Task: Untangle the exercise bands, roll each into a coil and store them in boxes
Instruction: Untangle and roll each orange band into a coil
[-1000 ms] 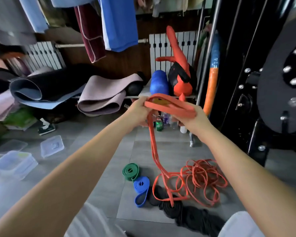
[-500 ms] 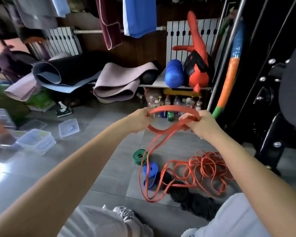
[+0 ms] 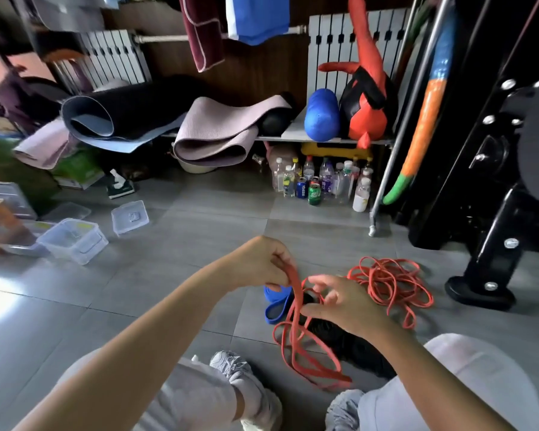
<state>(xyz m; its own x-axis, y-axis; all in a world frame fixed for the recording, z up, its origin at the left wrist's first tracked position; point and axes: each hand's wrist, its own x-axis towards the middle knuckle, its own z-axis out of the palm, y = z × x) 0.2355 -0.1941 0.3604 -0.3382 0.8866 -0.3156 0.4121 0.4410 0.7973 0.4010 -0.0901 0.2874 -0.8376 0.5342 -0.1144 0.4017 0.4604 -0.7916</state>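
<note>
Grey tiled floor (image 3: 199, 231), gym clutter behind. Left hand (image 3: 260, 262) is up, fingers pinching the top of the flat orange band (image 3: 294, 293), which drops in loops onto the tiles between the knees. Right hand (image 3: 339, 301) is just beside it, fingers spread and loose, brushing the loops, a bit blurred. Blue band (image 3: 276, 309) and black bands (image 3: 355, 340) lie under the hands, with the thin orange tangle (image 3: 389, 284) to the right. Clear boxes (image 3: 73, 241) sit well off to the left.

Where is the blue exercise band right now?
In the head view the blue band lies on the floor near the middle, just below the left hand and left of the orange band it pinches.
</note>
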